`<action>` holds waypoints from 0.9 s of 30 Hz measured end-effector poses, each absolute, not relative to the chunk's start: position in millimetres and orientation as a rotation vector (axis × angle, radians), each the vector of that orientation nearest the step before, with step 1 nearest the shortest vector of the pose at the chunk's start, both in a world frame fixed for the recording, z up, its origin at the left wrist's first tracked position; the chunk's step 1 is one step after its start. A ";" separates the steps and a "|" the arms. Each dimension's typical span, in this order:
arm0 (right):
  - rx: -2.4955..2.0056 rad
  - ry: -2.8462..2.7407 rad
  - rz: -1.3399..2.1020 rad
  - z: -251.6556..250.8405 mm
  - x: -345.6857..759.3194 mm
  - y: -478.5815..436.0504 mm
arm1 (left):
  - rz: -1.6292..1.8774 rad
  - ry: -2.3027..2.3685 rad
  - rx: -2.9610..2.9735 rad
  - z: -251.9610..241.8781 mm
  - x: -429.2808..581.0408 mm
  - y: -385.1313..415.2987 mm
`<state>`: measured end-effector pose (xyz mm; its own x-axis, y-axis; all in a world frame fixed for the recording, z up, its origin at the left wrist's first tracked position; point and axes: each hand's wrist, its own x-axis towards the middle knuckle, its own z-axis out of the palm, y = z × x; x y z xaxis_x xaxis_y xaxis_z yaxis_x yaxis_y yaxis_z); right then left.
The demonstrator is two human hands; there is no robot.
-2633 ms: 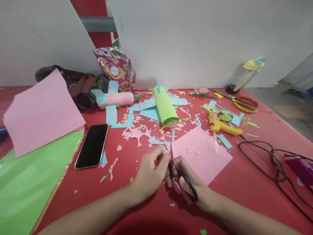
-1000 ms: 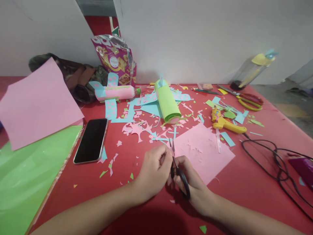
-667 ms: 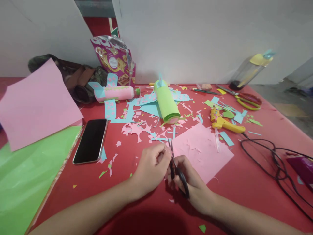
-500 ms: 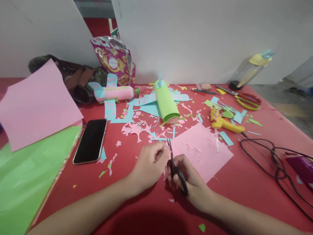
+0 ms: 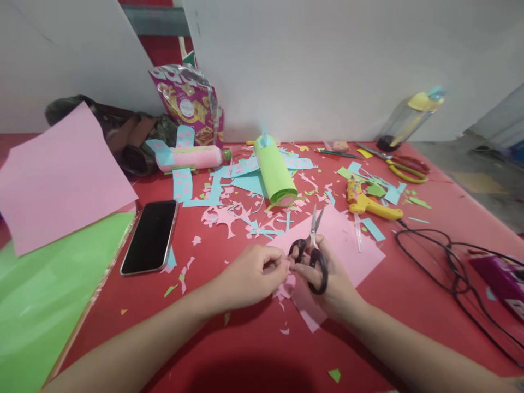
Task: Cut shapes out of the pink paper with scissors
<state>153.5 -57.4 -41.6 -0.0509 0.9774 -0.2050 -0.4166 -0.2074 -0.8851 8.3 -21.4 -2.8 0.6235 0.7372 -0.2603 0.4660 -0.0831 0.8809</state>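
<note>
My left hand (image 5: pixel 256 274) pinches a small piece of pink paper (image 5: pixel 287 284) just above the red table. Black-handled scissors (image 5: pixel 314 256) hang on the fingers of my right hand (image 5: pixel 333 278), blades parted and pointing away from me. Thumb and fingertips of that hand touch the pink piece too, close to my left fingertips. Beneath and behind my right hand lies a larger pink sheet (image 5: pixel 347 245). Just beyond it rests a green paper-wrapped tube (image 5: pixel 274 169) with blue paper wings, among pink, blue and green scraps (image 5: pixel 229 215).
A black-screened phone (image 5: pixel 150 237) lies left, beside green sheets (image 5: pixel 53 289) and a raised pink sheet (image 5: pixel 65 174). Rightward are a yellow glue gun (image 5: pixel 374 204) with a looping black cord (image 5: pixel 454 273), and larger scissors (image 5: pixel 409 168). A pink paper-covered bottle (image 5: pixel 196 157) and a snack bag (image 5: pixel 188 103) stand back left.
The scissors have swung away from the pink piece, blades now up and apart. My right fingertips have come to the piece beside my left hand. The large pink sheet has shifted slightly.
</note>
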 end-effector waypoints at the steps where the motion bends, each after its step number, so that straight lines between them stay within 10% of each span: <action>1: -1.017 -0.776 1.545 -40.5 153.8 -57.1 | 0.289 0.967 1.736 -3.4 7.9 -21.5; 27: -1.110 -0.927 1.500 -36.2 154.3 -59.2 | 0.331 1.027 1.691 -10.7 8.8 -18.9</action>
